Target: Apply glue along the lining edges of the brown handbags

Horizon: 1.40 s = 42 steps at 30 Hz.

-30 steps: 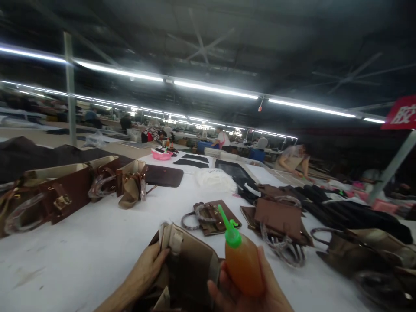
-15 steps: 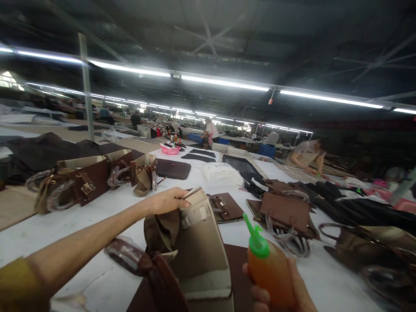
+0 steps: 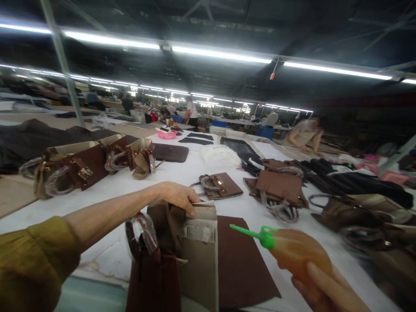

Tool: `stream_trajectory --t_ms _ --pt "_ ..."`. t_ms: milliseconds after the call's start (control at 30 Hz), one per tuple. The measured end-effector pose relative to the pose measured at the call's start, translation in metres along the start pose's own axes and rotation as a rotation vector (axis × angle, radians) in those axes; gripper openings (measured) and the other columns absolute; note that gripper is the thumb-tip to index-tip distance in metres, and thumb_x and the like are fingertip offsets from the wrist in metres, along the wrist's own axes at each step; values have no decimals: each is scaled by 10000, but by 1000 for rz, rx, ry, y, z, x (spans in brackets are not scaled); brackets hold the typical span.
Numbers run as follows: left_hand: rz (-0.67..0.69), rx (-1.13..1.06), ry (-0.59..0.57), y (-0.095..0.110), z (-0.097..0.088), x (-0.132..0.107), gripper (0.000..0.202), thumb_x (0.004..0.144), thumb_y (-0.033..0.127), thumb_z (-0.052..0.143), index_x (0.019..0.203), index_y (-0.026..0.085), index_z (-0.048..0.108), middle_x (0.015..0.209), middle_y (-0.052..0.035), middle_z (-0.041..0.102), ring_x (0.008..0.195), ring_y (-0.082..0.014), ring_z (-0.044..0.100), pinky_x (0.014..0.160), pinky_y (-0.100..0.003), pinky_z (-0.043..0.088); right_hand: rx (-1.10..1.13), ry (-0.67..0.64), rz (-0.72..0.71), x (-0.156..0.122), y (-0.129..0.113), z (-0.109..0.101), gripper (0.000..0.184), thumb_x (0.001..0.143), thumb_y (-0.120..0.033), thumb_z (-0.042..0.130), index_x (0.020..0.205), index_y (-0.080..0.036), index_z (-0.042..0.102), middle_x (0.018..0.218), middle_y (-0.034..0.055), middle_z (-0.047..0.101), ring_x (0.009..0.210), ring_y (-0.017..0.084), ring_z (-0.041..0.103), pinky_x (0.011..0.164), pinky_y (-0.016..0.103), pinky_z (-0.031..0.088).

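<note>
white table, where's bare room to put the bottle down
Bare tabletop shows between the left handbag row and the left forearm, and between the squeeze bottle and the far-right handbags. Crowded: the right side, where these sit beside black material.

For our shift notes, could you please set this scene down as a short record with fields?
Left hand: grips the upper edge of an open bag
Right hand: holds an orange bottle, green nozzle towards the bag
Beside the bag: flat brown panel
Surface: white table
Further back: other brown bags, pink container, co-worker leaning forward
</note>
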<state>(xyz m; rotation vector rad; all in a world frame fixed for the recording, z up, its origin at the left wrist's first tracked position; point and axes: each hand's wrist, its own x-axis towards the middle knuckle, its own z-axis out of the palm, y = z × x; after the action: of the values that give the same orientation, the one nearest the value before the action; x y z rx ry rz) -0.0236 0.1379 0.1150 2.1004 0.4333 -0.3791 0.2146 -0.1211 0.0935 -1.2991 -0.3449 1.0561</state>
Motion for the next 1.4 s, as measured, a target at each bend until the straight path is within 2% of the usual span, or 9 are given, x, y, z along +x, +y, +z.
stream_trajectory --t_ms 67,200,367,500,867,1033,1200,1300,1400 --pt "8 9 -34 -1 2 5 193 679 255 607 841 177 677 697 53 621 674 -113 514 598 -172 408 -90 -29 -90 3 0 -1 753 574 -382 802 1219 -235 442 1085 102 626 838 260 625 543 243 520" --pt "0 43 -64 -1 3 12 209 673 260 608 848 172 680 672 50 623 634 -113 507 564 -176 405 -240 -77 -298 11 4 -1 664 638 -396 749 1202 -219 447 989 71 635 684 198 581 522 248 469" --pt "-22 52 -66 -2 2 17 206 666 249 604 845 184 685 700 49 642 642 -119 513 585 -187 413 -510 4 -442 12 1 12 654 664 -434 713 1217 -218 437 900 35 630 661 196 560 612 268 480" --pt "-52 47 -83 -4 1 23 189 646 242 620 811 190 694 669 50 643 632 -124 521 574 -193 418 -621 57 -488 10 -5 26 664 648 -483 700 1206 -215 459 988 61 613 767 240 577 600 267 502" --pt "-72 57 -92 -5 2 34 208 629 217 620 818 187 701 673 38 662 624 -135 539 559 -206 424 -775 54 -531 23 -9 32 614 702 -492 655 1205 -204 452 779 5 595 546 178 541 518 281 469" --pt "-78 84 -94 -4 2 37 231 626 213 613 838 192 703 699 36 672 653 -142 549 568 -205 423 -780 30 -525 27 -7 31 607 707 -480 663 1211 -218 452 850 10 593 556 173 535 552 293 466" --pt "-79 106 -100 -5 2 39 245 628 216 607 851 190 704 695 37 670 645 -139 538 578 -208 421 -799 15 -568 29 -6 26 591 720 -469 655 1222 -238 445 1056 44 560 763 224 569 612 289 475" --pt "-78 115 -103 -5 3 40 239 631 220 604 846 190 703 672 41 662 625 -132 526 578 -202 417 -804 -4 -596 29 -4 23 595 693 -457 680 1206 -249 461 1147 50 543 937 269 550 731 308 469" --pt "-84 126 -104 -5 3 40 235 629 217 606 842 188 701 647 43 650 603 -127 514 579 -198 416 -829 3 -643 26 -1 20 576 639 -445 714 1140 -235 523 1151 56 559 1001 286 535 845 327 430"
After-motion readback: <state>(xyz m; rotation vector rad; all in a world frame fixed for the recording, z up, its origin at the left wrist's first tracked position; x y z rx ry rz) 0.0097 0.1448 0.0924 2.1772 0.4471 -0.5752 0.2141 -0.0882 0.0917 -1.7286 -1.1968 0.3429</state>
